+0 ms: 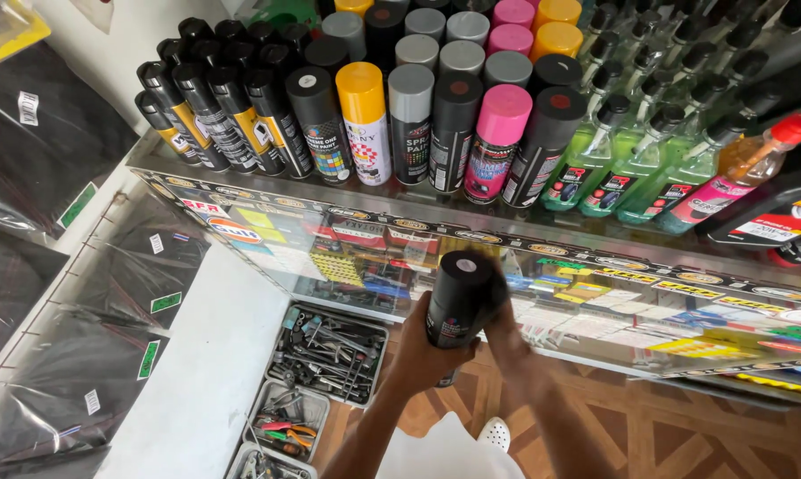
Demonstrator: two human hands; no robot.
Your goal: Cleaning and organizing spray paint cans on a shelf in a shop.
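Note:
I look down at a black spray can [455, 297] with a black cap, held upright in front of a glass counter. My left hand [424, 348] grips the can's body from below and the left. My right hand [504, 330] touches its right side, partly hidden behind the can. On the glass counter top [267, 191] above stand several rows of spray cans with black, grey, yellow and pink caps; a pink-capped can [496, 142] is at the front.
Green liquid spray bottles [636, 164] and a pink bottle with a red cap [738, 177] stand at the counter's right. Metal trays of hand tools [329, 353] lie below on a white surface. Plastic-wrapped black goods [72, 293] hang at left. The floor is patterned brown tile [684, 435].

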